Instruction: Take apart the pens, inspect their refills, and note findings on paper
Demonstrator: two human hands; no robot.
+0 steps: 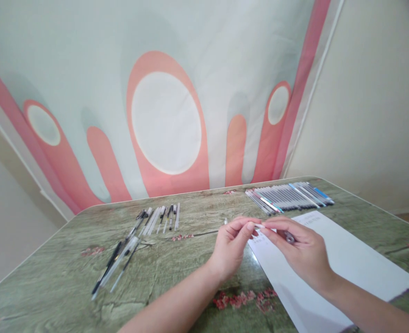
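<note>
Behind the green, wood-patterned counter hangs a pale grey-green backdrop printed with coral rounded columns and white ovals. From my head camera, the only view, I see both my hands meeting over the near right part of the counter. The fingers of my left hand are pinched narrow, and those of my right hand close on the same slim white piece between them; a rounded, clear-looking end pokes out beneath my right fingers, though I can't tell if it belongs to that piece. Below lies a large white paper sheet with faint writing near its far edge

Beyond the paper, a tight, tidy row of pale, slender pens, some with blue or red accents, looks like the settled portion. On the left, loose clear tubes and dark-ended slim pieces stand in a rougher line, with longer black and clear pieces crossing nearer me. I'd judge the work partway: one piece in hand, plenty on the left apparently unhandled
</note>
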